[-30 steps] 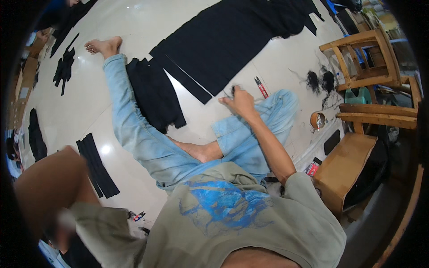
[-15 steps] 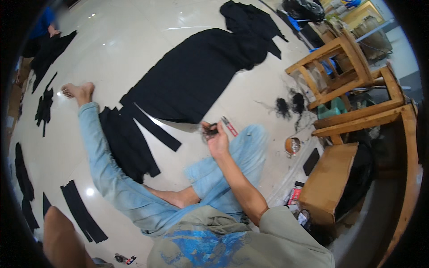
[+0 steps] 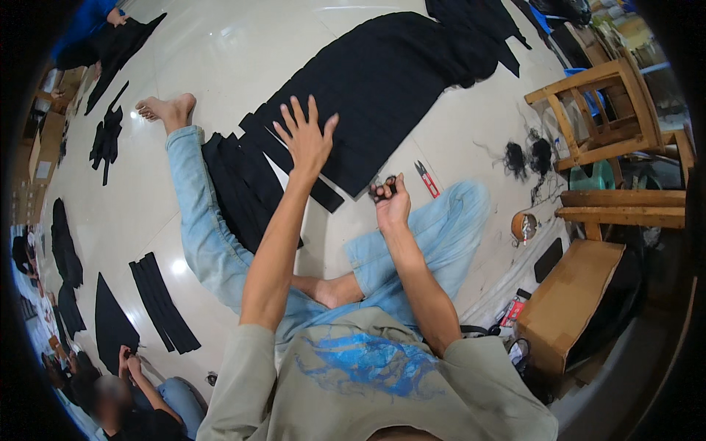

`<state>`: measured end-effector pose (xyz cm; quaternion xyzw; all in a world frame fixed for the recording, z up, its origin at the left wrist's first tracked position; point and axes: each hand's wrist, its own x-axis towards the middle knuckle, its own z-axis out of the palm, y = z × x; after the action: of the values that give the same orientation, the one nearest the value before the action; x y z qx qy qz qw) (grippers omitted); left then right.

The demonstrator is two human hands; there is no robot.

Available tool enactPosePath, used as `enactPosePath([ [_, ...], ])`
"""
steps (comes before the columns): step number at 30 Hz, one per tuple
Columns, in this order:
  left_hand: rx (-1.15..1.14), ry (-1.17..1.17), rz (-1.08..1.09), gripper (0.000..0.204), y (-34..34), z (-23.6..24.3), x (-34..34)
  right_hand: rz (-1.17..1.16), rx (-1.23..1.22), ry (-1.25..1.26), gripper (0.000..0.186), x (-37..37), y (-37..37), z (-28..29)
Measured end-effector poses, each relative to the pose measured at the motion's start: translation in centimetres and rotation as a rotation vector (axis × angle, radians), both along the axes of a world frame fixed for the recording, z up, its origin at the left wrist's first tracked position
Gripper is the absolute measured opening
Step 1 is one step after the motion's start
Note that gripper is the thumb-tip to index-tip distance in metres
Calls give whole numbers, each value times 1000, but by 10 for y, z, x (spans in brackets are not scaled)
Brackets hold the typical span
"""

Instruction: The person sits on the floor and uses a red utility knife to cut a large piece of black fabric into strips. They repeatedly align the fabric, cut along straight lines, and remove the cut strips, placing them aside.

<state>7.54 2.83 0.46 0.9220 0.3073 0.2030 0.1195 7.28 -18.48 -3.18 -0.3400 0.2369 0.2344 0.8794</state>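
Observation:
A large piece of black fabric [image 3: 382,81] lies spread on the floor before me. My left hand [image 3: 307,147] is open over its near left part, palm down with fingers spread. Beside the fabric's near corner, my right hand [image 3: 391,202] is closed, palm up, around a small dark clump that looks like black thread. Most of the clump is hidden by the curled fingers. Red-handled thread snips [image 3: 427,181] lie on the floor just right of that hand. Nearer my outstretched leg are a narrow black strip [image 3: 326,197] and another black fabric piece [image 3: 234,195].
Black thread tangles [image 3: 526,158], a small round brown container [image 3: 523,226], a wooden frame [image 3: 592,110] and a cardboard box [image 3: 570,298] are at right. Black cut pieces [image 3: 163,301] lie at left. One person [image 3: 147,411] sits lower left; another's blue sleeve [image 3: 77,26] shows upper left.
My left hand has come into view over the fabric. The right hand stays by the fabric's corner, its fingers still curled. The whole view has shifted, showing a seated person at lower left.

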Motion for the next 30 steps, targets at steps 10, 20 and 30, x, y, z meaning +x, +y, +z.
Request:
enactPosePath([
  [10,43,229,95,75,18,-62,-18,143,-401,-149,29,-16,-86,58],
  [20,51,220,101,74,19,-68,-20,-84,-923,-67,17,-47,-415,146],
  [30,57,28,-89,63,4,-47,-18,529,-1280,-747,34,-20,-146,122],
])
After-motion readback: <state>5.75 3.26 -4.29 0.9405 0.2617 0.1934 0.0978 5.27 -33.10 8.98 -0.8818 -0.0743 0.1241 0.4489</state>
